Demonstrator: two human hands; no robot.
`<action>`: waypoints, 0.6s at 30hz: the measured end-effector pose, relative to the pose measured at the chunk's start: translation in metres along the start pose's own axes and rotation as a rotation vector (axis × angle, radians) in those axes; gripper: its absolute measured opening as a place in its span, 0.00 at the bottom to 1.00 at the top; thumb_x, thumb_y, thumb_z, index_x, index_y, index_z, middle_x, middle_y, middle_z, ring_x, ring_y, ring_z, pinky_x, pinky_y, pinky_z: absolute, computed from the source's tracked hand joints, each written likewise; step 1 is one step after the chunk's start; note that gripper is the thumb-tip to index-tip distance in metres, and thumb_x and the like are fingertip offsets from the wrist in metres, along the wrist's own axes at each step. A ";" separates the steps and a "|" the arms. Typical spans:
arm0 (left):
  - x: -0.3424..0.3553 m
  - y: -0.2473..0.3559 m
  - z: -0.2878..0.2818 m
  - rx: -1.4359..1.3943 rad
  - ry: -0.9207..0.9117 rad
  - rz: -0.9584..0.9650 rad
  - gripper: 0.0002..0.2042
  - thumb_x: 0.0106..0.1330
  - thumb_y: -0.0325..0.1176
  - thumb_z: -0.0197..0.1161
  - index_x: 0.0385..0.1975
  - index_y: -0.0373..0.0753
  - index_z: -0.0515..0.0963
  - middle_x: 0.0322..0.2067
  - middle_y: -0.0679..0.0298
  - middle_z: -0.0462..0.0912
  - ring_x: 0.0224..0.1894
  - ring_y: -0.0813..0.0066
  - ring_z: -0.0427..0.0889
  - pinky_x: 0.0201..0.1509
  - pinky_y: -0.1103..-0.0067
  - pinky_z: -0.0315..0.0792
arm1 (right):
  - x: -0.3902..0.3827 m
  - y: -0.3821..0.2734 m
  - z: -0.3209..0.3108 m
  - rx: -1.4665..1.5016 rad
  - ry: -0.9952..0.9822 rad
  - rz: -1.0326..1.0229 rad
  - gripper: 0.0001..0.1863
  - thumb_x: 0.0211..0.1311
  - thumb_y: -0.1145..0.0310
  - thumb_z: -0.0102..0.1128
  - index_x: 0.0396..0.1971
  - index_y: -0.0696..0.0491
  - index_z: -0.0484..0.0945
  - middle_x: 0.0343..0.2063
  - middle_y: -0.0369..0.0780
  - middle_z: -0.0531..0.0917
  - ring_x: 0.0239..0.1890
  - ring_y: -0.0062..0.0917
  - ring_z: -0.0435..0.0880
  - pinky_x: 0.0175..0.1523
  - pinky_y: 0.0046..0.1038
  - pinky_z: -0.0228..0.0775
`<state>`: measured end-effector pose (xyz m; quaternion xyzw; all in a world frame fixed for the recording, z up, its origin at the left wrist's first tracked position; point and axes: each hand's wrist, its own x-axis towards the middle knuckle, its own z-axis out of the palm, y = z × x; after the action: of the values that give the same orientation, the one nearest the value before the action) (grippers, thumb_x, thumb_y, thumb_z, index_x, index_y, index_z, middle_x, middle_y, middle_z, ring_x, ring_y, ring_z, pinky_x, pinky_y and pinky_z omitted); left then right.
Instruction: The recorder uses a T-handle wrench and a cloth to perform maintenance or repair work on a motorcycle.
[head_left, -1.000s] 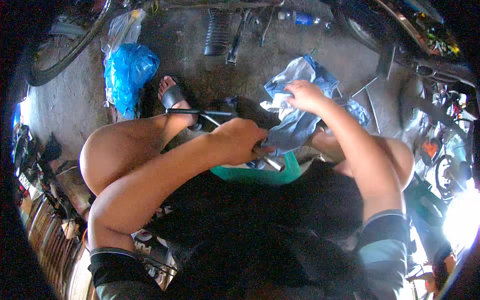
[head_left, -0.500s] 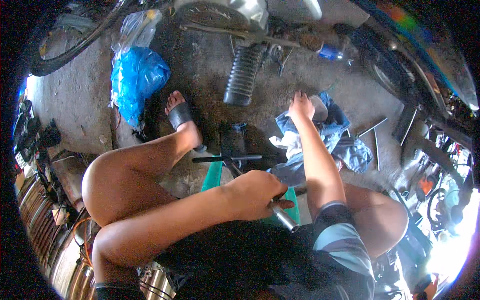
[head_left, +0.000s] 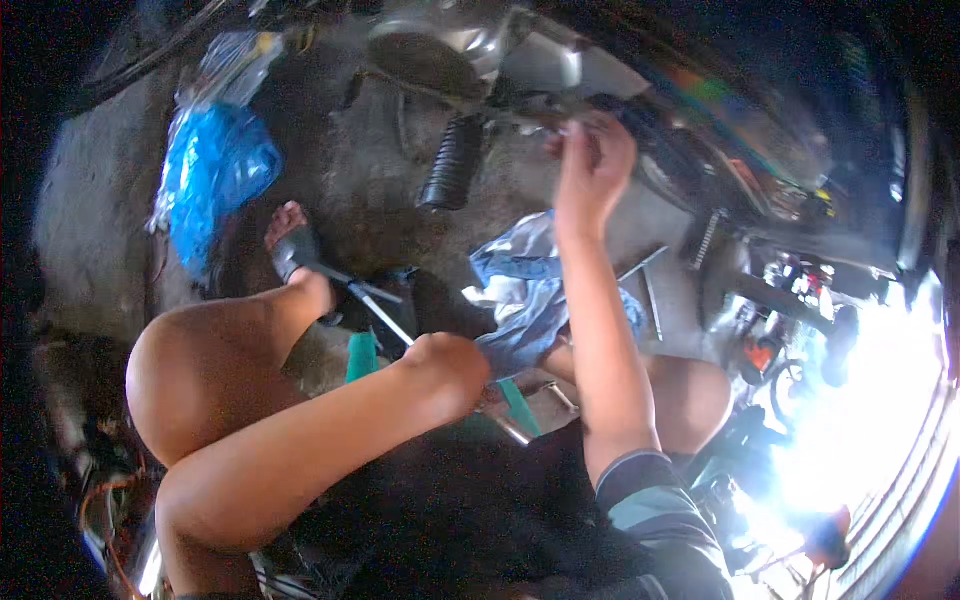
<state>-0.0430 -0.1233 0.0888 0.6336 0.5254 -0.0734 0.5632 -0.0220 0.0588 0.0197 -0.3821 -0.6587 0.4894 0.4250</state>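
Observation:
My left hand (head_left: 447, 372) is closed around a T-handle socket wrench (head_left: 385, 318). The wrench's crossbar points away over the floor near my left foot, and its socket end shows below the hand. My right hand (head_left: 597, 170) is raised and stretched far forward, in front of metal vehicle parts. Its fingers look partly bent but are smeared by motion, so whether they hold anything does not show. Under the right forearm lies a crumpled blue and white cloth (head_left: 520, 300). A black ribbed cylinder (head_left: 455, 160) stands out beyond the cloth, left of my right hand.
A blue plastic bag (head_left: 215, 170) lies at the far left, beyond my sandalled foot (head_left: 293, 245). Green stool-like parts (head_left: 362, 358) show between my legs. A second T-shaped metal tool (head_left: 654, 300) rests on the floor right of the cloth. Motorcycle parts (head_left: 780, 190) line the right.
My right hand has left the cloth and moved forward. The wrench in my left hand has shifted left and tilted. The whole view has turned toward the right.

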 end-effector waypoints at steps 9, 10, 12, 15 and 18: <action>-0.011 0.013 0.018 0.160 0.058 0.019 0.09 0.48 0.33 0.55 0.26 0.36 0.76 0.28 0.54 0.77 0.34 0.60 0.77 0.37 0.69 0.72 | 0.052 -0.004 0.031 0.426 0.146 0.200 0.08 0.50 0.77 0.54 0.32 0.59 0.72 0.24 0.37 0.75 0.24 0.19 0.73 0.28 0.18 0.68; -0.009 0.015 0.019 0.159 0.107 0.008 0.09 0.48 0.33 0.56 0.28 0.38 0.77 0.30 0.56 0.78 0.36 0.63 0.77 0.37 0.72 0.72 | 0.058 0.002 0.029 0.309 0.127 0.128 0.07 0.49 0.77 0.56 0.31 0.59 0.74 0.24 0.36 0.76 0.23 0.18 0.73 0.27 0.18 0.66; -0.009 0.015 0.019 0.159 0.170 -0.009 0.10 0.47 0.34 0.58 0.30 0.40 0.78 0.32 0.59 0.78 0.38 0.66 0.77 0.37 0.75 0.71 | 0.062 0.013 0.030 0.218 0.141 0.090 0.07 0.48 0.77 0.56 0.29 0.59 0.74 0.23 0.36 0.76 0.22 0.18 0.72 0.27 0.18 0.66; -0.010 0.013 0.016 0.164 0.207 -0.011 0.11 0.47 0.35 0.57 0.30 0.39 0.78 0.34 0.59 0.78 0.40 0.66 0.76 0.39 0.75 0.71 | 0.069 0.016 0.033 0.021 0.161 0.119 0.06 0.48 0.78 0.56 0.28 0.59 0.74 0.23 0.37 0.77 0.20 0.18 0.73 0.25 0.17 0.65; -0.004 0.012 0.013 0.208 0.188 0.044 0.11 0.48 0.35 0.56 0.30 0.39 0.78 0.35 0.58 0.78 0.39 0.65 0.77 0.39 0.74 0.71 | 0.083 0.033 0.027 -0.179 0.276 -0.098 0.04 0.48 0.80 0.55 0.26 0.62 0.74 0.24 0.40 0.78 0.23 0.21 0.76 0.26 0.19 0.68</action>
<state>-0.0291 -0.1339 0.0944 0.7041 0.5514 -0.0553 0.4441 -0.0737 0.1344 -0.0013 -0.4495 -0.6529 0.3505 0.4989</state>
